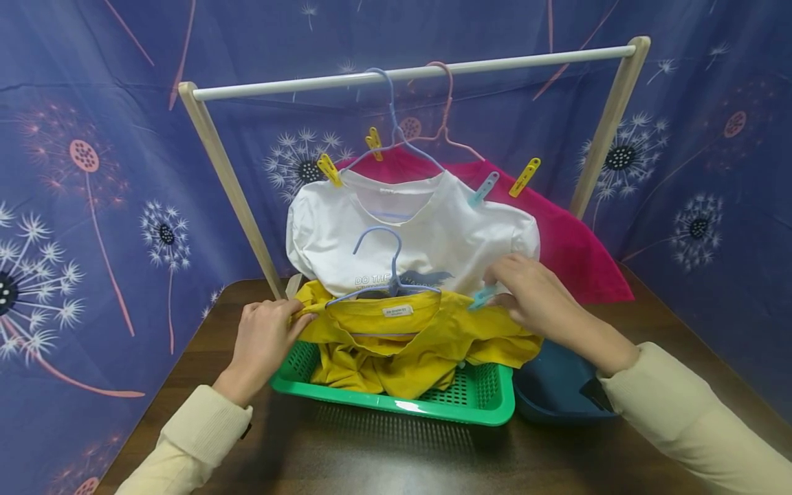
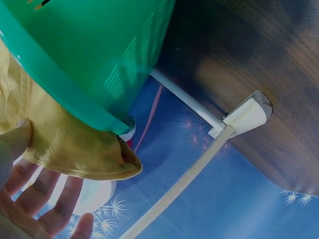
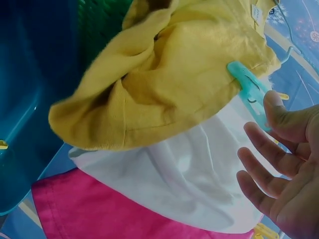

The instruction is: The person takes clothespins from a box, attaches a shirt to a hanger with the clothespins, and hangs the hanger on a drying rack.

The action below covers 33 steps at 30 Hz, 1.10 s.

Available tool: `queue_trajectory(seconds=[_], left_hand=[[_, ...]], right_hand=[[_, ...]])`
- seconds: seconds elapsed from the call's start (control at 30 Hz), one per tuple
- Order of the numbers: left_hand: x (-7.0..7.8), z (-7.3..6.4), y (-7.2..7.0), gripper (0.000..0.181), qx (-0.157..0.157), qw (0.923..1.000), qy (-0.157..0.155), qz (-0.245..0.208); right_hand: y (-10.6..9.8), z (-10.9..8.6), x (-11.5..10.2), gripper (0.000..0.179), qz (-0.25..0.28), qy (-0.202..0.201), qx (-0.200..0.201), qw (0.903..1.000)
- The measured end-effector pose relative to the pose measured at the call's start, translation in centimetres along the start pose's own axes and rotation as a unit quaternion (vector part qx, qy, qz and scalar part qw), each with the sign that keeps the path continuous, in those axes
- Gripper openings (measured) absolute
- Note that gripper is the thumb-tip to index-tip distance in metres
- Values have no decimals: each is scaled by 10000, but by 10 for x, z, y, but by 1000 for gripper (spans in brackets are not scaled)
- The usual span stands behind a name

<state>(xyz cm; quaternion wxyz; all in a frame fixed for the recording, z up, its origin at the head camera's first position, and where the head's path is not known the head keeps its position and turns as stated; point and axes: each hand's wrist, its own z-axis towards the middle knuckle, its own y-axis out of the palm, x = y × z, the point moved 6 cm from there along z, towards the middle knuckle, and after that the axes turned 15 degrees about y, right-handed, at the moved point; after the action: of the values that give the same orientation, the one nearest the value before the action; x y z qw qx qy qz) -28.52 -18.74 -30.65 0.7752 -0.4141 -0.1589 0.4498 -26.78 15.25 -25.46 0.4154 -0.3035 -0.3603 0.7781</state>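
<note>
A yellow shirt on a blue hanger is held up by its shoulders, its lower part bunched in the green basket. My left hand pinches the shirt's left shoulder; in the left wrist view the thumb lies over the yellow cloth and the fingers behind it. With thumb and forefinger, my right hand pinches a light blue clothespin. The clothespin's tip overlaps the shirt's right shoulder edge, beside the hanger's arm. The hanger's hook stands free, in front of the white T-shirt.
A rack with a white rail carries the white T-shirt and a magenta garment behind it. Yellow clothespins and a pale blue one grip their shoulders. A dark blue basin stands right of the basket on the wooden table.
</note>
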Motion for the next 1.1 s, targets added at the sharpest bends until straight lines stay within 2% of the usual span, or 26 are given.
queue_trajectory(seconds=[0.37, 0.57, 0.87, 1.1], left_hand=[[0, 1, 1, 25, -35, 10000, -46, -17], [-1, 1, 1, 23, -19, 10000, -45, 12], [-3, 1, 1, 25, 71, 9999, -4, 89], [-3, -1, -1, 25, 147, 9999, 39, 60]], right_hand=[[-1, -1, 5, 39, 45, -264, -39, 9996], [-2, -4, 8, 49, -121, -119, -291, 9994], [-18, -8, 20, 39, -261, 8, -2, 9997], [-23, -15, 41, 32, -203, 290, -16, 9994]])
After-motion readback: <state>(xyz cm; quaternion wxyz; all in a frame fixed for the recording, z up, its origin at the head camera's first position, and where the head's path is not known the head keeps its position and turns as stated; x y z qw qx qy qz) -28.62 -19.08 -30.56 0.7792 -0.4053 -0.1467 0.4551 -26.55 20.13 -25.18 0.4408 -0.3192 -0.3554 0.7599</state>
